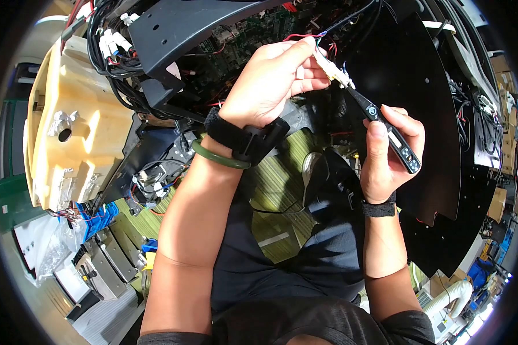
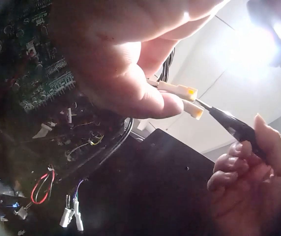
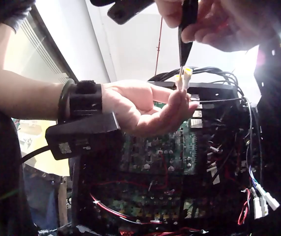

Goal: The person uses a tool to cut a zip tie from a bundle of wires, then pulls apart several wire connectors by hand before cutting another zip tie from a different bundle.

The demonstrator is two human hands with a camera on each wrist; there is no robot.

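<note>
Between the thumb and fingers of my left hand [image 1: 265,83] I pinch a pair of white plug connectors [image 2: 177,91] with orange-yellow inside their ends. Thin wires run from them. My right hand [image 1: 408,155] grips a black pen-type multimeter [image 1: 395,139] with a small display and buttons, the thumb lying along its body. Its thin metal probe tip [image 2: 203,104] points at the open end of the connectors and meets it in the left wrist view. In the right wrist view, the black probe end [image 3: 185,46] comes down onto the connectors from above.
A green circuit board [image 3: 162,152] with many cables sits in a black metal housing [image 1: 198,29]. Loose white connectors [image 2: 71,216] hang from wires. Black panels [image 1: 426,109] stand at the right. A yellowish moulded shell [image 1: 77,126] stands at the left, above the green-striped floor [image 1: 282,172].
</note>
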